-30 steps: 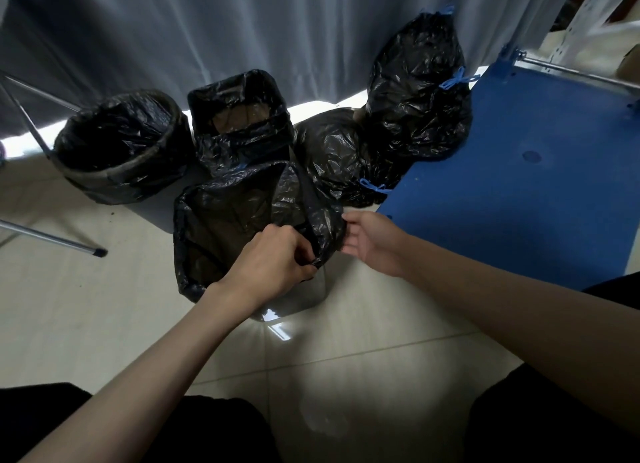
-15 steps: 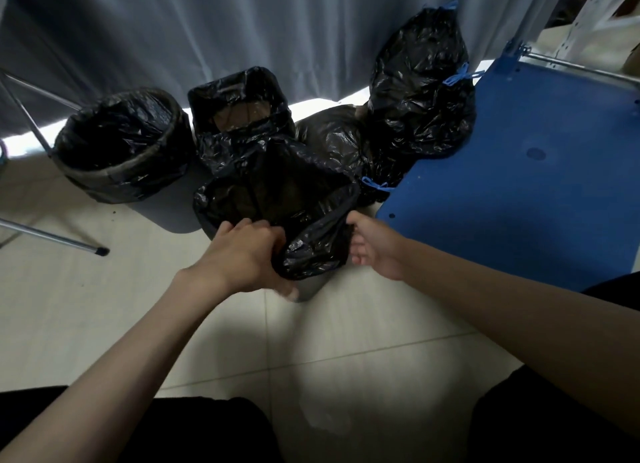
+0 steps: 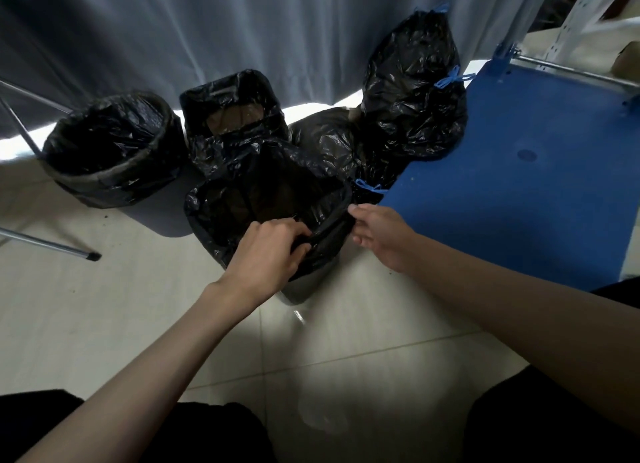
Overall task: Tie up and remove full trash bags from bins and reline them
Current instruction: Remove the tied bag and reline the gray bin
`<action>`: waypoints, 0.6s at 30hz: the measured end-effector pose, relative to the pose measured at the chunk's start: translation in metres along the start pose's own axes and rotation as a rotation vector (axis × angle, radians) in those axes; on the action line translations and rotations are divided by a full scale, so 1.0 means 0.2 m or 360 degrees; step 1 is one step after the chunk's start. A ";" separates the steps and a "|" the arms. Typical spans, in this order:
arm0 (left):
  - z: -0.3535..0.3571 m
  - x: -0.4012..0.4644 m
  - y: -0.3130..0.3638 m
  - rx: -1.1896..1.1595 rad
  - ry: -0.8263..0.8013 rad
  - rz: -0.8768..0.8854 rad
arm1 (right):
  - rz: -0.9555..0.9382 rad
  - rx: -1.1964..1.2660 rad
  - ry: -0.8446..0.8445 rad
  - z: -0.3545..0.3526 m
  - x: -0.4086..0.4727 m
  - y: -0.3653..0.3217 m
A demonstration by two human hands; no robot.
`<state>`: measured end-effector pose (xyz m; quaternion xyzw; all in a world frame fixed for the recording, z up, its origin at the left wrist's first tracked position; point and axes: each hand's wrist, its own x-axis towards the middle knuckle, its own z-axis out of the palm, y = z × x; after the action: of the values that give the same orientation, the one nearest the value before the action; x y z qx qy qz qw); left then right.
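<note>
**Liner being fitted on the nearest bin**

Left to right: a round black-lined bin (image 3: 110,151) stands apart. The left hand (image 3: 266,255) has its grip clamped on the thin black plastic liner (image 3: 242,199) at the near rim; the right hand (image 3: 381,236) pinches its right edge. Tied black bags (image 3: 415,92) stand behind on the floor.

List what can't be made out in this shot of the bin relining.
- Nearest bin: head view, body almost wholly covered by the black liner.
- Left hand: fingertips hidden in the liner's folded rim.
- Tied bags: contents hidden by opaque plastic.
- Metal rack: cut off by the frame's top right edge.
</note>
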<state>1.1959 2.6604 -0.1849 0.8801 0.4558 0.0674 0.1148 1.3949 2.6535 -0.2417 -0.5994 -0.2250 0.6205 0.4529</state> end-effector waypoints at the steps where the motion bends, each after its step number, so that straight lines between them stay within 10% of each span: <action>1: 0.00 0.00 0.00 0.0008 -0.0003 0.0003 | 0.0004 0.0035 0.0018 -0.01 0.00 -0.01; 18: -0.14 -0.02 -0.06 0.0164 -0.0410 -0.0235 | 0.0320 -0.0113 -0.0093 -0.03 -0.03 0.02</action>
<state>1.1790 2.6681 -0.1619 0.8502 0.5038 -0.0780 0.1317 1.3993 2.6443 -0.2432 -0.6161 -0.1988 0.6717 0.3602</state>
